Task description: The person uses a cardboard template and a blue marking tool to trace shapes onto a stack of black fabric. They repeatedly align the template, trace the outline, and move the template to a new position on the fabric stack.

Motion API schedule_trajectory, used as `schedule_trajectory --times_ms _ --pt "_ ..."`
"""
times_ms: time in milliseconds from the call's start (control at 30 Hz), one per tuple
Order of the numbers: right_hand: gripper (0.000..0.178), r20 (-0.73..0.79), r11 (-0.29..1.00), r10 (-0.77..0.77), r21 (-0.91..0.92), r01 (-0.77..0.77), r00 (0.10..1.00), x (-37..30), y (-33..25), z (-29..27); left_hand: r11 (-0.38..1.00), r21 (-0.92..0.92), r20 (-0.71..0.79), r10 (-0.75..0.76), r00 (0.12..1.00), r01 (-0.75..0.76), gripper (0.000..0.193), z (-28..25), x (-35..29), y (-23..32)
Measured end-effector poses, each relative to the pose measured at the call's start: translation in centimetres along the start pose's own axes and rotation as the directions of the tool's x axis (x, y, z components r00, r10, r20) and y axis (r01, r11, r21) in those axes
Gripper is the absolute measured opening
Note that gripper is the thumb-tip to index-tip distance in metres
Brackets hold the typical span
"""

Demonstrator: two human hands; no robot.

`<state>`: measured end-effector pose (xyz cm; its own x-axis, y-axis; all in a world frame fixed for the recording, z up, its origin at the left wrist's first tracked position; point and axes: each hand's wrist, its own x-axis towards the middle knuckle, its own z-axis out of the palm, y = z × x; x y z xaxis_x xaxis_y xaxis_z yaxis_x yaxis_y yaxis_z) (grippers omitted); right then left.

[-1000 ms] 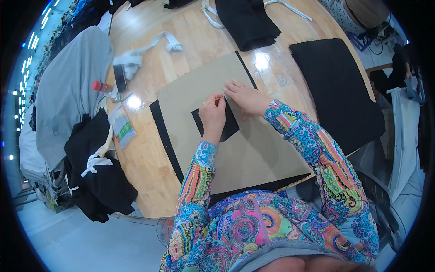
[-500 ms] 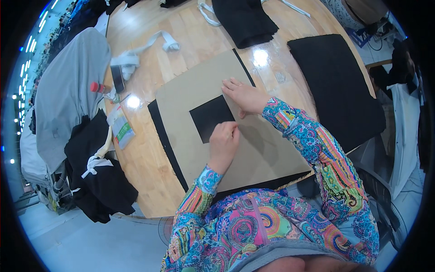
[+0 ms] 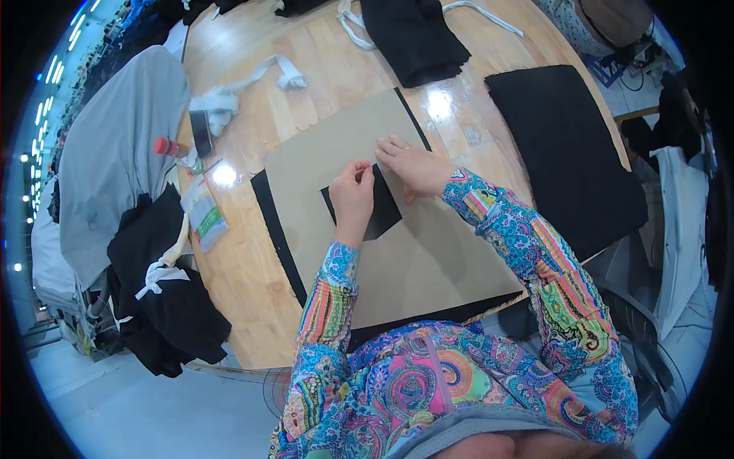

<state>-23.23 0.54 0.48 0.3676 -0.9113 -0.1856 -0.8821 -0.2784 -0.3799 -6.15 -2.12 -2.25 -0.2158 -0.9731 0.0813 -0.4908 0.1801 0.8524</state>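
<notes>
A beige cardboard sheet point(image 3: 428, 264) lies over black fabric point(image 3: 274, 229), which shows along its edges. Near its middle is a black square point(image 3: 386, 216), seemingly a cut-out with the fabric showing through. My left hand point(image 3: 353, 200) is over the square, fingers pinched at its upper edge; whatever they hold is too small or hidden to make out. Just right of the square, my right hand point(image 3: 413, 167) rests on the cardboard with its fingers stretched out, holding nothing.
Stacked black fabric pieces point(image 3: 569, 153) lie at the right and another black bundle point(image 3: 413, 42) at the far side. A white strip roll point(image 3: 290, 79), phone point(image 3: 200, 134), red-capped bottle point(image 3: 164, 146) and plastic packet point(image 3: 205, 214) sit left. Black cloth point(image 3: 168, 298) hangs off the left edge.
My left hand has moved up from the lower right corner of the black square to its upper edge, still pinched. My right hand stays in nearly the same place on the cardboard.
</notes>
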Motion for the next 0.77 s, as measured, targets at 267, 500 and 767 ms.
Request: schedule_trajectory --times_ms 267,500,767 --pt "0.098 -0.018 1.0 -0.007 0.009 0.008 1.0 0.0 0.3 0.5 0.993 0.108 0.009 0.042 0.999 -0.043 0.015 0.6 -0.1 0.6" --pt "0.099 0.007 1.0 -0.007 -0.017 0.007 1.0 0.0 0.4 0.5 0.952 0.16 0.182 0.232 0.956 -0.261 0.011 -0.5 -4.4 1.3" --pt "0.109 0.089 0.998 0.022 0.056 -0.027 0.996 0.4 0.9 0.8 0.983 -0.055 0.12 -0.168 0.978 0.176 0.018 -9.2 -10.7 0.9"
